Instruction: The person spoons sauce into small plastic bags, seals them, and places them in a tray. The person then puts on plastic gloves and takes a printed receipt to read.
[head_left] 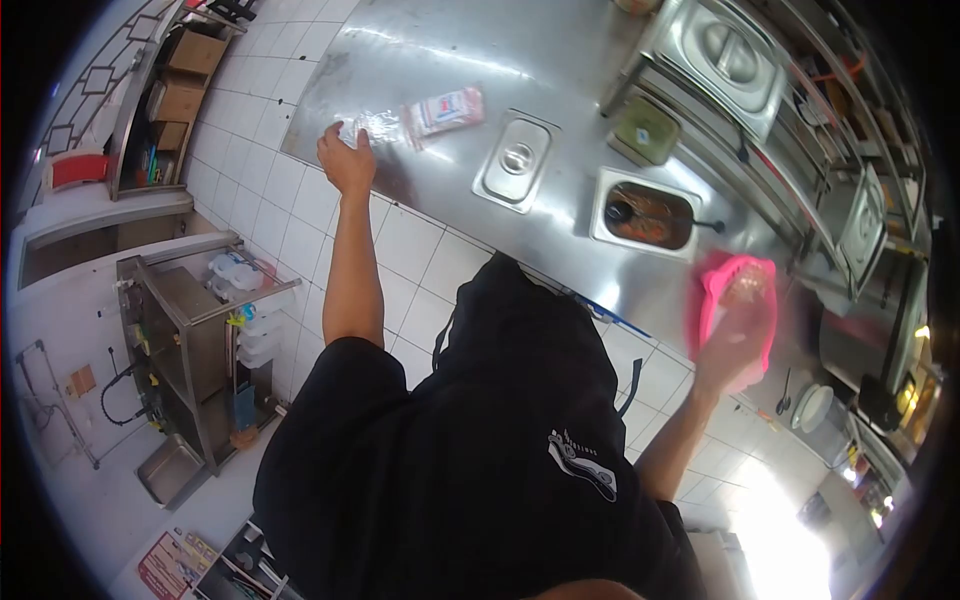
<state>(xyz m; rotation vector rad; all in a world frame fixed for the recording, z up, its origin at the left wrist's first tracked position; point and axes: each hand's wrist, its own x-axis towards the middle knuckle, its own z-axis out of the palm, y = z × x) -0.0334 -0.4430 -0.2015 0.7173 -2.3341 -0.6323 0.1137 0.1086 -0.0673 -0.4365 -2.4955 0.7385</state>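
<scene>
A person in a black top and apron, seen from a head-worn camera, stands at a steel table in a kitchen, arms wide apart. The left hand is at the table's near left edge, fingers spread, holding nothing that can be made out. Just beyond its fingertips lies crumpled clear plastic, and next to that a pink-and-white packet; whether the fingers touch the plastic is unclear.

The right hand is at a bright pink basket at the table's right, near its front edge. This hand is blurred and overlaps the basket's near part; it is impossible to tell whether it grips the rim or reaches inside. Something pale shows in the basket, too indistinct to name.

Between the hands, a small steel pan has its lid on. To its right, another steel pan stands uncovered, with orange-brown contents and a black ladle in it. A green-topped container sits behind.

Judging by this layout, handling looks underway rather than finished: the basket is occupied by a hand, one pan is uncovered, and the packet lies loose, apart from both pans.
</scene>
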